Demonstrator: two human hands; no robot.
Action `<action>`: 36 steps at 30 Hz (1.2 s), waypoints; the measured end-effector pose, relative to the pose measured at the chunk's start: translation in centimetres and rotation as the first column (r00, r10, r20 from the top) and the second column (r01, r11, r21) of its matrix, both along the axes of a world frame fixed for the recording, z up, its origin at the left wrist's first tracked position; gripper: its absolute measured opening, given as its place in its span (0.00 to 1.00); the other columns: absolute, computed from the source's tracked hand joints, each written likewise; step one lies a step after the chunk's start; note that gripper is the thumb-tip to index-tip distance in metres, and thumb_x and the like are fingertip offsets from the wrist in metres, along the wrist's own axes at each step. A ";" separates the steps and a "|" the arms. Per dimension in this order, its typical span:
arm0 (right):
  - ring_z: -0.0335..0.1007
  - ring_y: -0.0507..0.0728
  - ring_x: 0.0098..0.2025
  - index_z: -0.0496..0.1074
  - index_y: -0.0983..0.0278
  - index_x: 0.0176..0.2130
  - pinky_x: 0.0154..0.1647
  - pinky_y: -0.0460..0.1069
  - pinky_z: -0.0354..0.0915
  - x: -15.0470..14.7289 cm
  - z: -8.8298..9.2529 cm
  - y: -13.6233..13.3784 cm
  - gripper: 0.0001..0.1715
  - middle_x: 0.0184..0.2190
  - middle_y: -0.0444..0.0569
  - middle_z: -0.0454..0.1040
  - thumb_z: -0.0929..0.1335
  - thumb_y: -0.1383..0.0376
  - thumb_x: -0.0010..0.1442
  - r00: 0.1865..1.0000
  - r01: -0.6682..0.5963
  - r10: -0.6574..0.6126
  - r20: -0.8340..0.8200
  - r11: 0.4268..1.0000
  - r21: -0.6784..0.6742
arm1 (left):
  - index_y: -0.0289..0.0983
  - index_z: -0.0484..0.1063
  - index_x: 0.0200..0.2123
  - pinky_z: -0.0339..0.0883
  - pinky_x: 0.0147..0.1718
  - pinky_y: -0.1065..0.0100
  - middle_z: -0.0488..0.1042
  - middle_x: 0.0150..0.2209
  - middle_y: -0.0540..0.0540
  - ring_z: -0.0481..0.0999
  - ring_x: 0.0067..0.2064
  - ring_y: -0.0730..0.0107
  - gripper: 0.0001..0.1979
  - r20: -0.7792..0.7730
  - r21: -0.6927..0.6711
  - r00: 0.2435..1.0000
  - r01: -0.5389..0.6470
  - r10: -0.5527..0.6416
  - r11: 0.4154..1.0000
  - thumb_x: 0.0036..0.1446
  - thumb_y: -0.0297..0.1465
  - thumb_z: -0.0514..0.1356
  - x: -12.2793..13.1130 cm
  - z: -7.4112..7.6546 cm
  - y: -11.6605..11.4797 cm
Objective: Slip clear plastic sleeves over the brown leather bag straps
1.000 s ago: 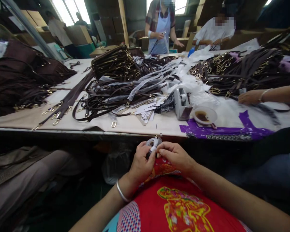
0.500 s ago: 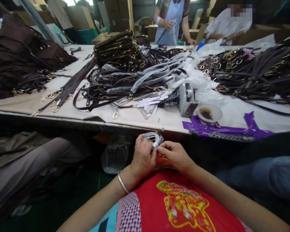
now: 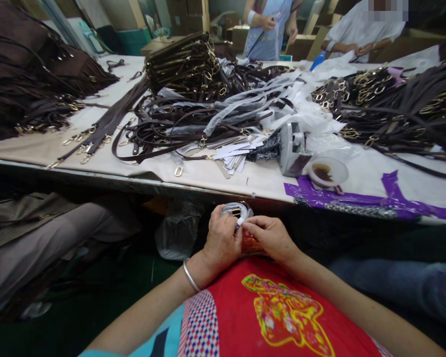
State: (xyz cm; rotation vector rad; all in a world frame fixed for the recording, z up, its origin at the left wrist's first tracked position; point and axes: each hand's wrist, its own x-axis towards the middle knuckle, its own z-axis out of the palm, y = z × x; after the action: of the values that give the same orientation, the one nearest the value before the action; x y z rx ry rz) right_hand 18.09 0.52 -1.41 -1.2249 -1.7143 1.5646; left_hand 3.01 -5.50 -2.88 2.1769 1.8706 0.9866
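Just below the table edge, a coiled strap (image 3: 228, 207) wrapped in clear plastic, with a gold buckle showing inside the loop, is held over my lap. My left hand (image 3: 223, 238) is closed around its near side. My right hand (image 3: 271, 235) pinches at a white paper band (image 3: 241, 222) on the coil, thumb and forefinger together. The fingertips of both hands nearly meet there. My fingers hide the lower part of the coil.
On the table lie brown straps with gold clasps (image 3: 163, 129), paper strips (image 3: 234, 156), a grey tape dispenser (image 3: 293, 148), a bowl of brown liquid (image 3: 329, 172) and purple tape (image 3: 342, 201). Brown fringed bags (image 3: 29, 69) are heaped left. Two people stand across the table.
My view has tilted down and shifted slightly, so the table sits higher. Both hands keep their hold on the coil with barely any movement. A co-worker's hand across the table has lifted.
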 end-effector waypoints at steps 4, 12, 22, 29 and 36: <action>0.78 0.59 0.40 0.82 0.62 0.38 0.46 0.52 0.70 0.2 0.4 -0.3 0.13 0.38 0.49 0.83 0.68 0.61 0.60 0.998 -0.044 0.049 -0.028 0.986 0.158 | 0.35 0.70 0.33 0.58 0.62 0.46 0.73 0.31 0.42 0.74 0.40 0.60 0.06 0.063 -0.036 0.997 0.043 -0.041 0.998 0.60 0.25 0.54 0.2 -0.2 -0.1; 0.77 0.59 0.45 0.80 0.61 0.47 0.51 0.53 0.69 0.9 0.4 0.1 0.16 0.44 0.50 0.82 0.66 0.64 0.61 0.986 -0.168 0.165 0.031 0.965 0.203 | 0.34 0.71 0.35 0.58 0.62 0.46 0.74 0.32 0.42 0.74 0.41 0.60 0.06 0.077 -0.057 0.996 0.055 -0.050 0.997 0.61 0.26 0.54 0.2 -0.3 -0.4; 0.52 0.46 0.14 0.35 0.61 0.72 0.16 0.41 0.50 1.5 3.0 -0.5 0.57 0.20 0.38 0.74 0.67 0.67 0.52 0.924 -0.363 0.271 -0.269 0.842 -0.399 | 0.37 0.68 0.30 0.63 0.59 0.46 0.75 0.31 0.43 0.75 0.42 0.58 0.06 0.121 -0.061 0.993 0.025 -0.018 0.998 0.60 0.26 0.57 0.1 -0.8 -0.1; 0.69 0.51 0.24 0.30 0.67 0.71 0.29 0.46 0.65 0.7 2.4 -2.0 0.57 0.22 0.38 0.75 0.63 0.71 0.52 0.911 -0.405 0.411 -0.021 0.887 -0.223 | 0.37 0.68 0.31 0.67 0.54 0.48 0.74 0.31 0.44 0.74 0.42 0.57 0.03 0.190 -0.071 0.980 -0.044 0.057 0.997 0.58 0.26 0.59 0.4 -0.2 0.1; 0.73 0.55 0.28 0.24 0.72 0.70 0.30 0.49 0.63 0.2 2.0 -2.7 0.56 0.28 0.44 0.78 0.62 0.72 0.55 0.840 -0.461 0.439 0.318 0.887 -0.006 | 0.36 0.63 0.47 0.73 0.44 0.54 0.73 0.42 0.39 0.74 0.44 0.56 0.14 0.316 -0.178 0.904 -0.242 0.288 0.954 0.58 0.32 0.61 0.6 -0.9 0.4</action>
State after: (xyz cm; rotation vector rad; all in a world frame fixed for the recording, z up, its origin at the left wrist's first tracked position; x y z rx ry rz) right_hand 18.30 -2.23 0.61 -1.1303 -2.3853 1.6041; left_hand 3.63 -5.11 -3.78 1.5814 2.0252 1.1554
